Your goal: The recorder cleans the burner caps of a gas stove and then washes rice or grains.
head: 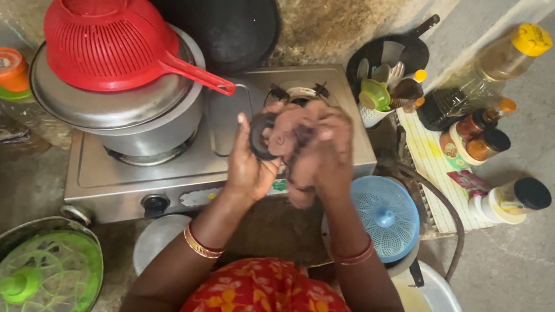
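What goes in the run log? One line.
left hand: holds black ring | right hand: rubs it with cloth | over stove

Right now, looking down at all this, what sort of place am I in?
Most likely a simple home kitchen with cooking done at floor level. A two-burner gas stove carries a steel pot topped by a red colander, and bottles and jars stand along the wall. The hands hold a dark burner ring.
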